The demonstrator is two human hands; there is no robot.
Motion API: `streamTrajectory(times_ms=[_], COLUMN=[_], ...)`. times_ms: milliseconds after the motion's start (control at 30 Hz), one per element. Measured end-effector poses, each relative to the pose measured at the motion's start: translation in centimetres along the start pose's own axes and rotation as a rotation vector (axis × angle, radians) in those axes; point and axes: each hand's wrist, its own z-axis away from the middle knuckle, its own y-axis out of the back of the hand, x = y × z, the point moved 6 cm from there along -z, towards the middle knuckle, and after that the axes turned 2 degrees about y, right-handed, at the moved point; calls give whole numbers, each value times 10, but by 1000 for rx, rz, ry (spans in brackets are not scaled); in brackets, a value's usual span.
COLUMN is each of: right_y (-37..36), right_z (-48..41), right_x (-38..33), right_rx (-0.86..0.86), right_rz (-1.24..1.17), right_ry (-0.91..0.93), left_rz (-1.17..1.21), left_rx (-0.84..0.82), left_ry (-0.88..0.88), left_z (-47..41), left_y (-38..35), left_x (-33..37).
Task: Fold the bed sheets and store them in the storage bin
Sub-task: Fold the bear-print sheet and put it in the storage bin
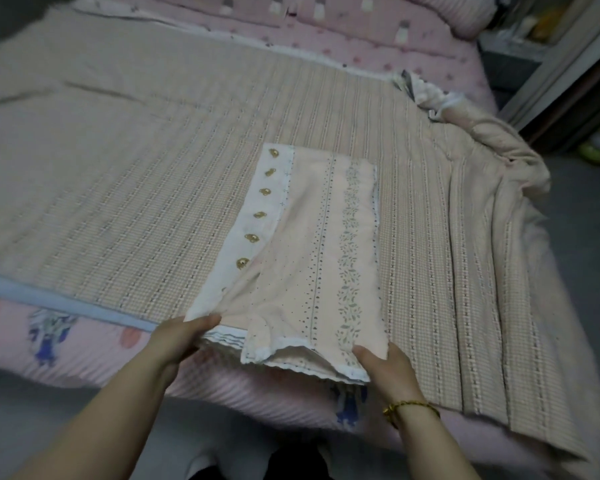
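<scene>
your left hand (182, 336) and right hand (381, 363) each pinch a near corner of the folded sheet (312, 258) at lower centre of the frame, fingers closed on its stacked edges. lift unevenly and the loose layers may well slide apart, since the near edge already looks staggered. the sheet is a long pale pink rectangle, leaf print on the right, white strip with gold motifs on the left, lying on the checked bedspread (153, 188). no bin shows.
</scene>
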Motion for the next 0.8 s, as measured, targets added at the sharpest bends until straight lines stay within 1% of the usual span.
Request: streamTrajectory(times_ms=[100,167,300,400,500,633,733,800], right_y=[-14,-23,-39,-42,-35,-22,-13,-10], right_z=[37,54,81,85,73,43,10,-20], right_x=[10,14,10,-2,-18,-47,-74,-91], right_rx=[30,72,93,101,123,127,117,61], right_rz=[-63,-101,-195,-245,-245,-238,-347,-375], right_ry=[-34,-19,53,94,144,171,185,198], left_rz=[6,10,-69,-119,-188,-168,-135,-115], left_rx=[-39,-32,-18,-107,-162,-198,-174,-145], left_ry=[-10,-41,-194,-290,-344,-377,-372,-352], left_z=[16,20,28,33,34,16,-10,-27], left_y=[26,42,67,64,51,32,15,-2], left_x=[-2,0,18,40,66,98,120,138])
